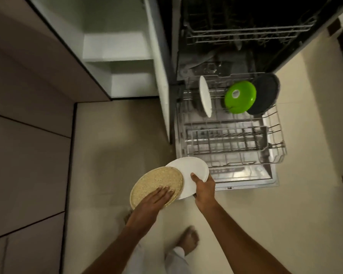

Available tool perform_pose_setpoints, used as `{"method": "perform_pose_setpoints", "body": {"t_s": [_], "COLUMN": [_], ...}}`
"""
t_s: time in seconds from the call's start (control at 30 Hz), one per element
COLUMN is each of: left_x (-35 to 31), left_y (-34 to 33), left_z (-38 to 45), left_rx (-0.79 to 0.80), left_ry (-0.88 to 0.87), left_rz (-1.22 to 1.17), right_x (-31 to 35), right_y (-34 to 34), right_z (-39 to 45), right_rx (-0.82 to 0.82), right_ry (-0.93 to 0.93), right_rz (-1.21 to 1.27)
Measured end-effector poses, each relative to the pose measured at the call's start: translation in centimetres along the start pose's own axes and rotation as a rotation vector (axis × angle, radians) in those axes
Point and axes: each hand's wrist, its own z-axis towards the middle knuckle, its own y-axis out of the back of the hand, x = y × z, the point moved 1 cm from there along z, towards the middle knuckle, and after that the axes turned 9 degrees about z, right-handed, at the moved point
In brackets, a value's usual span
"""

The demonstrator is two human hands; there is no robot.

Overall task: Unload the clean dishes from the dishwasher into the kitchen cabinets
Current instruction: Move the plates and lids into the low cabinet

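My left hand (pixel 152 200) lies flat on a round speckled tan plate (pixel 154 182) and holds it, in front of the dishwasher. My right hand (pixel 203 187) grips a white plate (pixel 188 169) by its near edge; the tan plate overlaps its left side. The lower rack (pixel 273 157) is pulled out over the open dishwasher door (pixel 246 180). At the rack's back stand a white plate (pixel 205 95) on edge, a green lid (pixel 241 97) with a hole, and a dark grey plate (pixel 266 93).
An open cabinet (pixel 117 48) with white shelves stands left of the dishwasher, its door (pixel 160 80) swung out beside the rack. Beige drawer fronts (pixel 28 155) run along the left. The upper rack (pixel 246 34) sits inside the dark tub. My bare foot (pixel 188 240) is on the floor.
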Motion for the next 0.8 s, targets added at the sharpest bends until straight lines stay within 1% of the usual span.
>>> {"method": "perform_pose_setpoints", "body": {"t_s": [0.07,0.17,0.27,0.4,0.5,0.53,0.6,0.7,0.77,0.8], "left_x": [2.4,6.4,10.1,14.2,17.0,17.7,19.1,22.0,24.3,25.3], "left_y": [0.2,2.0,4.7,8.0,11.4,12.8,16.3,21.6,24.1,24.9], "left_z": [-1.9,-4.8,-5.9,-5.8,-4.7,-4.3,-3.3,-2.1,-1.7,-1.4], "left_rx": [-0.022,-0.095,-0.169,-0.258,-0.398,-0.469,-0.628,-0.82,-0.922,-0.947], "left_ry": [0.033,0.133,0.15,0.199,0.245,0.291,0.447,0.711,0.833,0.866], "left_rz": [0.021,0.016,0.034,-0.035,-0.121,-0.198,-0.362,-0.462,-0.584,-0.677], "right_x": [-2.0,-5.0,-6.1,-5.8,-4.5,-4.0,-2.9,-1.7,-1.2,-0.9], "right_y": [-2.5,-7.0,-11.6,-17.7,-21.9,-23.1,-25.0,-27.2,-28.1,-28.5], "right_z": [-0.6,-1.4,-2.0,-2.8,-2.8,-2.7,-2.1,-0.5,0.4,0.7], "right_rx": [0.008,0.017,0.051,0.118,0.152,0.161,0.179,0.155,0.131,0.122], "right_ry": [-0.013,-0.005,0.005,0.057,0.108,0.132,0.181,0.229,0.233,0.23], "right_rz": [-0.007,-0.036,-0.048,-0.062,-0.077,-0.08,-0.079,-0.083,-0.056,-0.043]}}
